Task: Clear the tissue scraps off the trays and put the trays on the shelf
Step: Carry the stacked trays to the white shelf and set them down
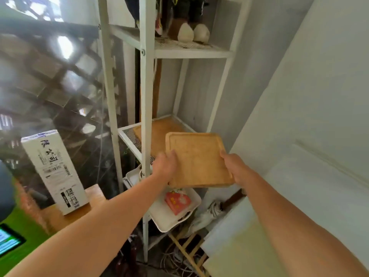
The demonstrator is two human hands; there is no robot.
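A square wooden tray [198, 156] with a raised rim hangs in the air in front of the white metal shelf [146, 96]. My left hand [165, 166] grips its left edge and my right hand [234, 166] grips its right edge. The tray's top is bare, with no tissue scraps on it. Another wooden tray [159, 132] lies flat on the mesh middle shelf, just behind and below the one I hold.
A white plastic tray [159, 214] with a pink tissue pack [177, 201] sits on the lower shelf. White ornaments [192, 33] stand on the top shelf. A tall white box [54, 172] stands on a wooden stool at left. Cables and a wooden rack lie on the floor.
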